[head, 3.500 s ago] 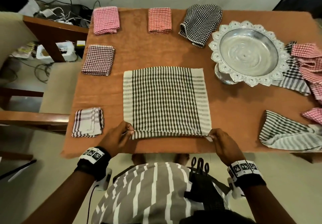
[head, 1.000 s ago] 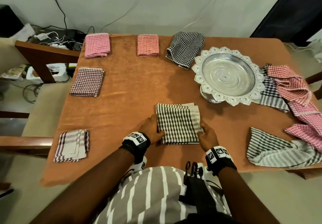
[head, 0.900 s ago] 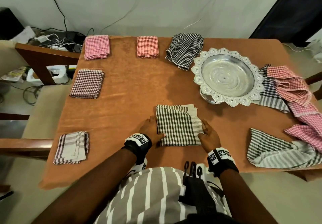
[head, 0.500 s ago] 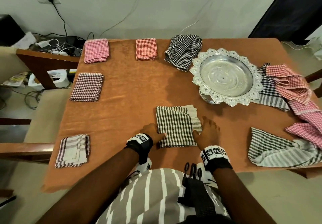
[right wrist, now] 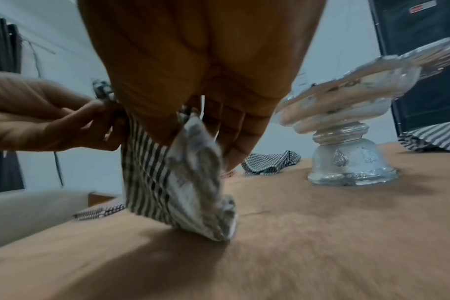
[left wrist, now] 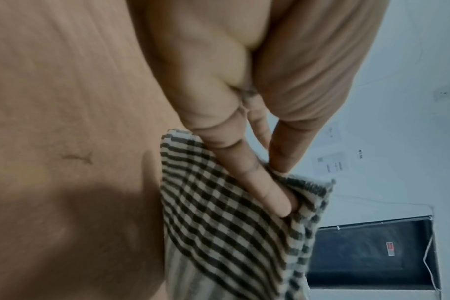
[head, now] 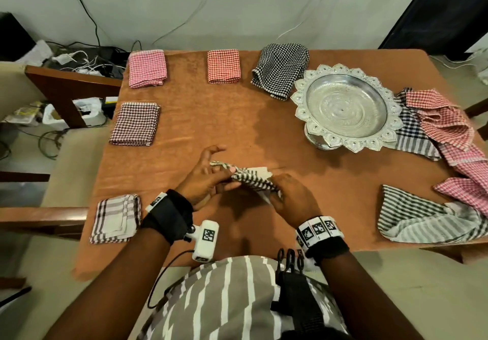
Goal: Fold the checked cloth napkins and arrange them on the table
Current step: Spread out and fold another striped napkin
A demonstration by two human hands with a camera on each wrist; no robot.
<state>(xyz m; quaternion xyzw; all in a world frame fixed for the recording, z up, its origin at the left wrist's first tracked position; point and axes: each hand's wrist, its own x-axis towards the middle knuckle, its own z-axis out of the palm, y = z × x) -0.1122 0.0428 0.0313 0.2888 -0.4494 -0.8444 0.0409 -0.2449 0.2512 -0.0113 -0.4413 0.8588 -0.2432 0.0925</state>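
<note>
A folded black-and-cream checked napkin [head: 250, 179] [left wrist: 234, 229] [right wrist: 177, 182] is lifted off the brown table [head: 211, 117], hanging with one corner touching it. My left hand [head: 208, 178] [left wrist: 244, 142] pinches its left edge between thumb and fingers. On the right end, my right hand [head: 287, 197] [right wrist: 200, 85] grips the cloth from above. Folded napkins lie around the table's left side: pink [head: 147, 68], red [head: 223, 66], maroon [head: 135, 123] and striped cream [head: 116, 217]. A black checked napkin [head: 280, 74] lies loosely folded at the back.
A silver pedestal tray [head: 346, 107] [right wrist: 347, 130] stands at the right back. Unfolded cloths lie on the right: a red checked heap [head: 449, 133], a dark blue checked one [head: 412, 133] and a striped one [head: 422, 215]. Chairs [head: 60, 94] stand to the left.
The napkin went from spread flat to a small folded square on the table. In the last half second both hands took hold of it and lifted it up.
</note>
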